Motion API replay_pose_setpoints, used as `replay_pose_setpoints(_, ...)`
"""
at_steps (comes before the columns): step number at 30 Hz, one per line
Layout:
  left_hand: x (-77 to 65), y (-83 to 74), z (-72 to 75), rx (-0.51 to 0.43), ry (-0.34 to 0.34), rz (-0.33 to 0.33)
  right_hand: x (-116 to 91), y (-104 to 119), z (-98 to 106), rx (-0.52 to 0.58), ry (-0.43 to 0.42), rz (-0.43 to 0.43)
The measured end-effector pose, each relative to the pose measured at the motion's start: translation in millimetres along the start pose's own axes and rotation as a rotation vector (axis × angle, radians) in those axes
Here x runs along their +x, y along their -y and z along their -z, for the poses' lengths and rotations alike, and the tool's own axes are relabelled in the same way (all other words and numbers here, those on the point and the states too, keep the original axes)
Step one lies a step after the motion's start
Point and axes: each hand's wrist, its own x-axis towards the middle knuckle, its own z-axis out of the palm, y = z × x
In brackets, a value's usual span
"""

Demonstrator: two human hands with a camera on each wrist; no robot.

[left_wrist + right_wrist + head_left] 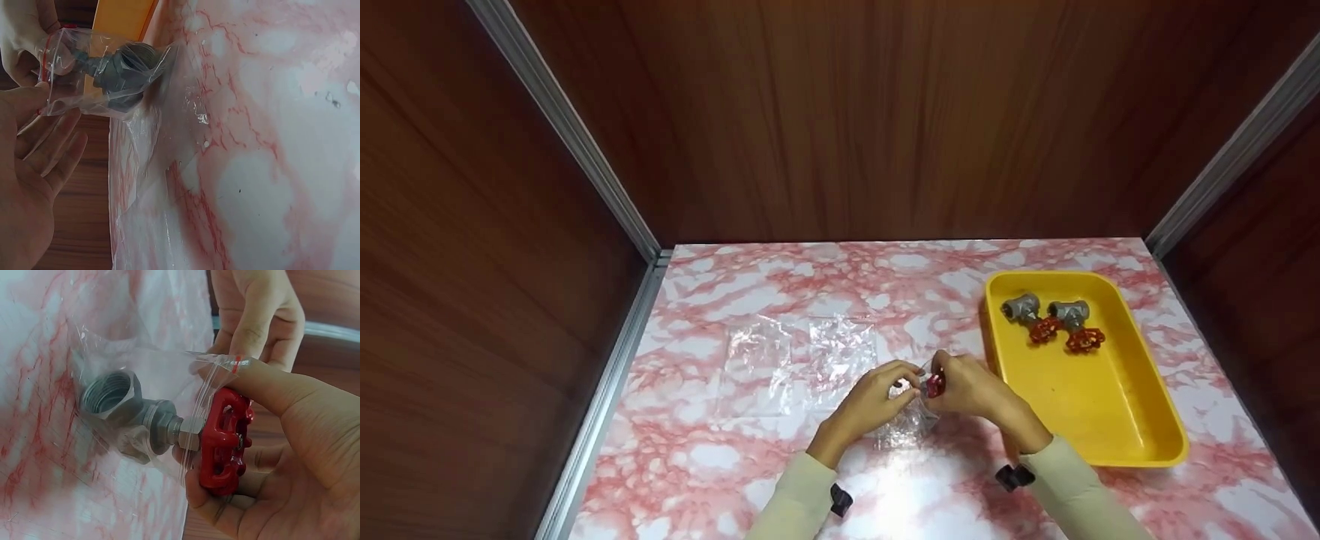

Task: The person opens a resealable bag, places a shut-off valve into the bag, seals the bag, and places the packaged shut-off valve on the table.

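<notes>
Between my hands, low over the table, is a gate valve (160,422) with a grey metal body and a red handwheel (222,444). Its body is inside a clear zip bag (124,84), while the handwheel stays at the bag's mouth. My right hand (971,386) grips the handwheel, its fingers curled about the rim. At the mouth's edge, near the red zip line, my left hand (874,397) pinches the plastic between thumb and finger. In the left wrist view, its other fingers (56,152) spread loosely below the bag.
On the right stands a yellow tray (1174,420) holding two more valves (1024,309) with red handwheels. Two flat clear bags (757,367) lie on the pink marbled table (712,457), left of my hands. Brown wood-grain panels (885,120) rise at the back and sides.
</notes>
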Motion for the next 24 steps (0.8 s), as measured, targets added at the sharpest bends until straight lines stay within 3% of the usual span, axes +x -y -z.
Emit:
replay_pose_setpoints(13,-1.3,0.9,1.0,-0.015,-0.021,0.012,-0.3,-3.1,0.1,0.045,0.003,0.074)
replay_pose_setpoints(24,-1.0,2.7,1.0,-0.025,-0.031,0.012,-7.3,-8.2,6.0,0.215,0.029,0.023)
